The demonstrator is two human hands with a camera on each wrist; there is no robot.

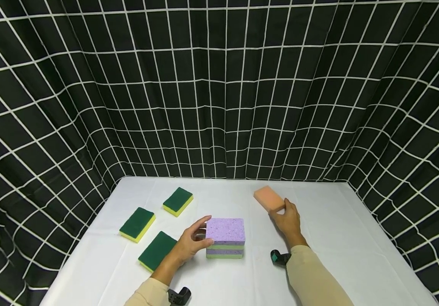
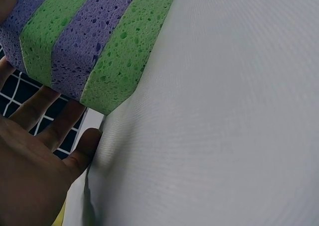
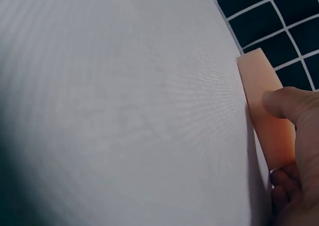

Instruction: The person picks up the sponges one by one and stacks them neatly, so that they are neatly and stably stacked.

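In the head view, a stack of purple and green sponges stands near the middle of the table, a speckled purple one on top. My left hand holds the stack at its left end, thumb at the front corner and index finger at the back one. The left wrist view shows the layers of the stack alternating in colour, the lower fingers of the left hand spread beside them. Farther back on the right, my right hand grips the near end of a plain orange sponge, thumb along its side.
Three green-and-yellow scouring sponges lie on the left: one at the back, one farther left, one close behind the left wrist. A white cloth covers the table. Black grid-patterned curtains surround its back and sides.
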